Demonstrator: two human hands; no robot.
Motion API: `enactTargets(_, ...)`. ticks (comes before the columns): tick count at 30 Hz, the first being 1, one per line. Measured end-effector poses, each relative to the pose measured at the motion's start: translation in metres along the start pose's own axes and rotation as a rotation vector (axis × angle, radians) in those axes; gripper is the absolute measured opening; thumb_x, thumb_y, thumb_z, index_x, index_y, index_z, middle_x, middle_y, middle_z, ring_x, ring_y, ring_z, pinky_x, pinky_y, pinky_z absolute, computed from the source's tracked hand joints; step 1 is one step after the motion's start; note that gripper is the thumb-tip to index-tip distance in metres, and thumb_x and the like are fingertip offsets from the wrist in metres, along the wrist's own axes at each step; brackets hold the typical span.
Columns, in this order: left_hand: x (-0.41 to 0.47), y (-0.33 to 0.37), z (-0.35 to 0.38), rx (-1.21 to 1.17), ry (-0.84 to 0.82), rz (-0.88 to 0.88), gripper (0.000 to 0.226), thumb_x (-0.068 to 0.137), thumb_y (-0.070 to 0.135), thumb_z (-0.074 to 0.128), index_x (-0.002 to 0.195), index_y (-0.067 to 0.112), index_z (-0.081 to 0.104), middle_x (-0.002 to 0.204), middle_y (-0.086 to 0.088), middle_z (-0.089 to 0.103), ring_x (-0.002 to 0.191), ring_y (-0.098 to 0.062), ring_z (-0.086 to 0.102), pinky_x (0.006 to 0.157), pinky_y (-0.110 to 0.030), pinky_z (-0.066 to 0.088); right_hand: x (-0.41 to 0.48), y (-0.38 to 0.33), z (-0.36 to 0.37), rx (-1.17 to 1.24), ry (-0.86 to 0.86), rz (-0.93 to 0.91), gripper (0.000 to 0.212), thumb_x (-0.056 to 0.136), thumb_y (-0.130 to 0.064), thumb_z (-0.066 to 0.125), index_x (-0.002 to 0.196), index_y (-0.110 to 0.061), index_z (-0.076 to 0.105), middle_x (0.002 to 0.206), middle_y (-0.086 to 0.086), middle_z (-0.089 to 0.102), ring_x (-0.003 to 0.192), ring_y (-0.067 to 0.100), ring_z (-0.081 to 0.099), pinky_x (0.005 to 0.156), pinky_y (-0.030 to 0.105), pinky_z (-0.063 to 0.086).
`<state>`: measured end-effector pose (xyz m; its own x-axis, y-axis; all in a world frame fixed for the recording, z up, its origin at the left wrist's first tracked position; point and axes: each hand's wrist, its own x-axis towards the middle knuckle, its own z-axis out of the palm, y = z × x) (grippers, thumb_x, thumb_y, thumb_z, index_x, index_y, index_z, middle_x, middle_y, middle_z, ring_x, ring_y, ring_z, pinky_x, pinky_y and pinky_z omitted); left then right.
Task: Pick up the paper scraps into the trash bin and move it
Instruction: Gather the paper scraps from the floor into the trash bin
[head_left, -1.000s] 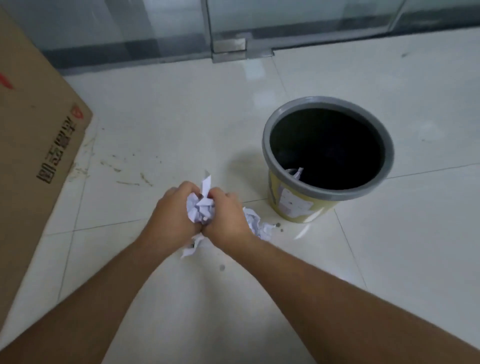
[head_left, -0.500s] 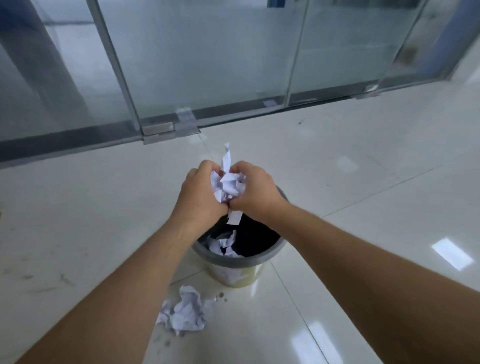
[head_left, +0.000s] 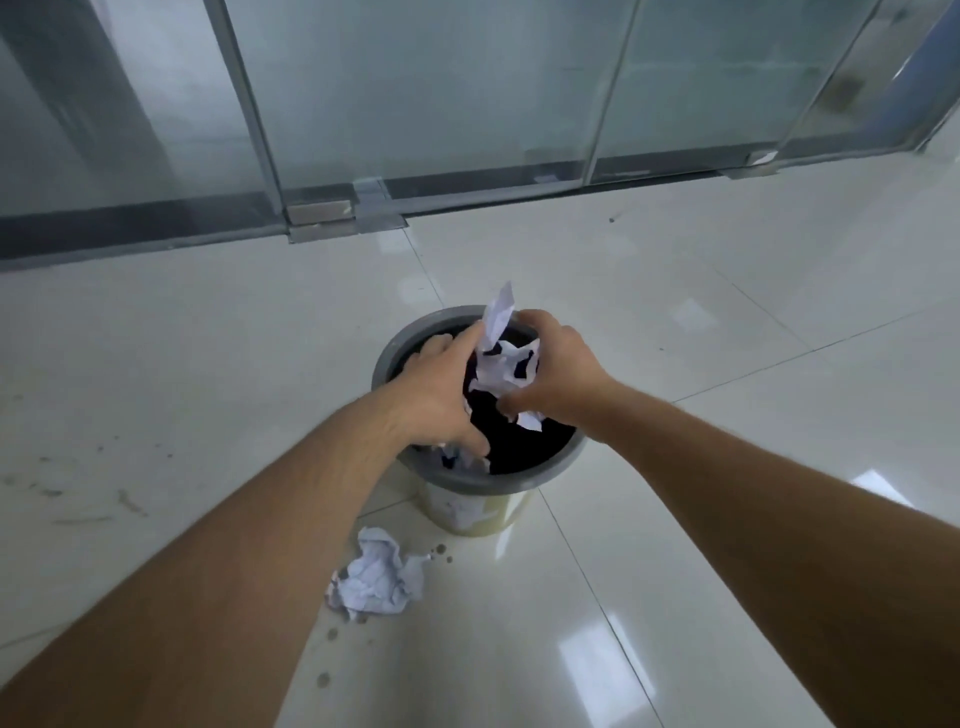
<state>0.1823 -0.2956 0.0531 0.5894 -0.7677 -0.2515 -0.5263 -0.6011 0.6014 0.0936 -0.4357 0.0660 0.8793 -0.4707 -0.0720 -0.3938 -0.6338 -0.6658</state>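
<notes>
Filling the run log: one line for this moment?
both hands over trash bin | paper scraps dropping | one crumpled wad on floor

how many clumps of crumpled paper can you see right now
3: one bunch between both hands over the trash bin, one wad on the floor before it, some scraps inside under the left hand. More may be hidden.

Pale tiled floor (head_left: 727, 322) carries trash bin (head_left: 483, 512) and crumpled paper (head_left: 376, 577).
</notes>
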Motion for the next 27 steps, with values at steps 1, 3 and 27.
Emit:
enactTargets(1, -0.003, -0.004, -0.003, -0.017, 0.02, 0.019, 0.133, 0.047, 0.026, 0.095, 0.153, 0.039, 0.015, 0.149, 0.0, 0.035, 0.135, -0.026, 0.039, 0.105, -0.048, 0.046, -0.001, 0.0, -0.001, -0.022, -0.01, 0.012, 0.092, 0.053, -0.016, 0.083, 0.134, -0.026, 0.04, 0.118, 0.001, 0.051, 0.105, 0.023, 0.057, 0.086, 0.039, 0.054)
enactTargets(3, -0.011, -0.015, -0.012, -0.095, 0.1, 0.036, 0.125, 0.048, 0.027, 0.095, 0.152, 0.031, 0.026, 0.15, -0.002, 0.04, 0.133, -0.025, 0.042, 0.106, -0.046, 0.045, -0.001, -0.006, 0.0, -0.094, -0.003, 0.031, 0.095, 0.056, -0.02, 0.085, 0.137, -0.029, 0.037, 0.12, 0.003, 0.047, 0.108, 0.025, 0.054, 0.091, 0.042, 0.053)
enactTargets(27, -0.142, -0.274, 0.101, 0.367, -0.236, -0.53, 0.135, 0.058, 0.02, 0.09, 0.156, 0.037, 0.0, 0.16, -0.016, 0.003, 0.119, -0.038, 0.052, 0.088, -0.043, 0.054, -0.077, 0.037, 0.271, -0.377, -0.524, 0.094, 0.114, 0.057, -0.038, 0.089, 0.143, -0.039, 0.014, 0.147, 0.011, 0.017, 0.131, 0.036, 0.025, 0.098, 0.051, 0.043)
